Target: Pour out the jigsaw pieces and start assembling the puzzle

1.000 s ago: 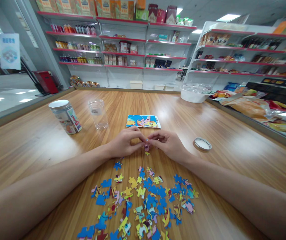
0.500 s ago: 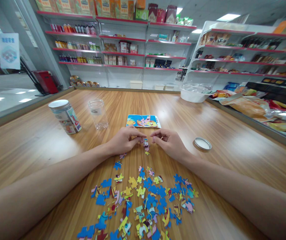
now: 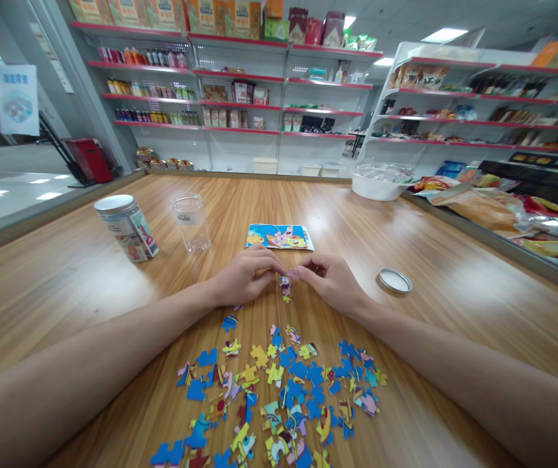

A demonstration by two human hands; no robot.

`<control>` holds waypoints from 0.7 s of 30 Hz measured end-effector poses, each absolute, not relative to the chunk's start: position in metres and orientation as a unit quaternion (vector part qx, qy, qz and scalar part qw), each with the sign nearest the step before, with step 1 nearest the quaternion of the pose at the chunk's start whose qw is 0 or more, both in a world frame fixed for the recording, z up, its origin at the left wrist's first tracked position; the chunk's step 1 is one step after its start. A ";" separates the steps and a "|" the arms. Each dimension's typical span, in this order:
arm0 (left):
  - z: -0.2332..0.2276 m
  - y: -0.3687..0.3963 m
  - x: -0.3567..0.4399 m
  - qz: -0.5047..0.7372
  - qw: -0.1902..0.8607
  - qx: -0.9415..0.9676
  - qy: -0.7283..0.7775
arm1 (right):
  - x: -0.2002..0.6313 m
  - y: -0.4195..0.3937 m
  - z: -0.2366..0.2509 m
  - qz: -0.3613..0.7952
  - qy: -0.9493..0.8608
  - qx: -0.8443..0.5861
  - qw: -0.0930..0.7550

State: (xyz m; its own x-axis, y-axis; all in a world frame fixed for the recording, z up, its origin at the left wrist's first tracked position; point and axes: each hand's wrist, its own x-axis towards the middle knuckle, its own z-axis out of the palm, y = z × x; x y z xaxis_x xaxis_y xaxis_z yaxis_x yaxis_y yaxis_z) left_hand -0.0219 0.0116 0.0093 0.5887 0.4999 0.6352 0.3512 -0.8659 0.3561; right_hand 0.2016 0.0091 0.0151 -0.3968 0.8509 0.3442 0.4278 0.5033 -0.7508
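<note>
Several joined jigsaw pieces (image 3: 285, 288), pink and yellow with a bit of white, lie between my two hands. My left hand (image 3: 246, 276) has its fingers closed at their upper left edge. On the other side my right hand (image 3: 325, 279) pinches a small pink jigsaw piece (image 3: 294, 273) against their upper right. Just beyond my hands lies a cartoon picture card (image 3: 279, 236), flat on the table. Many loose jigsaw pieces (image 3: 298, 370), mostly blue, yellow and pink, are spread nearer to me. One blue piece (image 3: 229, 323) lies apart below my left wrist.
A lidded jar (image 3: 127, 227) and a clear open jar (image 3: 192, 224) stand at the left of the wooden table (image 3: 88, 292). To the right are a round metal lid (image 3: 395, 280), a white basin (image 3: 380, 182) and packaged goods (image 3: 488, 208). Stocked shelves rise behind.
My right hand has moved slightly left, bringing a pink piece against the joined ones. My left fingers have shifted a little and still rest beside them.
</note>
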 end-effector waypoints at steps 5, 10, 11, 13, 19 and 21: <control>0.011 0.011 -0.022 0.333 0.089 0.926 0.153 | 0.205 0.014 0.016 0.300 -0.789 -0.411 0.344; 0.012 0.010 -0.021 0.325 0.097 0.929 0.149 | 0.209 0.021 0.015 0.376 -0.779 -0.385 0.322; 0.012 0.010 -0.021 0.325 0.099 0.929 0.149 | 0.210 0.022 0.015 0.377 -0.783 -0.380 0.317; 0.011 0.011 -0.021 0.327 0.103 0.928 0.147 | 0.210 0.022 0.015 0.364 -0.796 -0.371 0.311; 0.009 0.012 -0.023 0.321 0.101 0.929 0.151 | 0.208 0.024 0.011 0.349 -0.811 -0.351 0.312; 0.009 0.012 -0.023 0.317 0.098 0.930 0.157 | 0.209 0.025 0.009 0.349 -0.810 -0.351 0.314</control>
State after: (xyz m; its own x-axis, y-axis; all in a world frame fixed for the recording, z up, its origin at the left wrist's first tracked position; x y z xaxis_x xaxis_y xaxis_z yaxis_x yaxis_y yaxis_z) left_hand -0.0230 0.0116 0.0092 0.7499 0.3534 0.5593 0.2295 -0.9318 0.2812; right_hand 0.2088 0.0245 0.0094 -0.5556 0.7883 0.2645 0.3495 0.5101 -0.7859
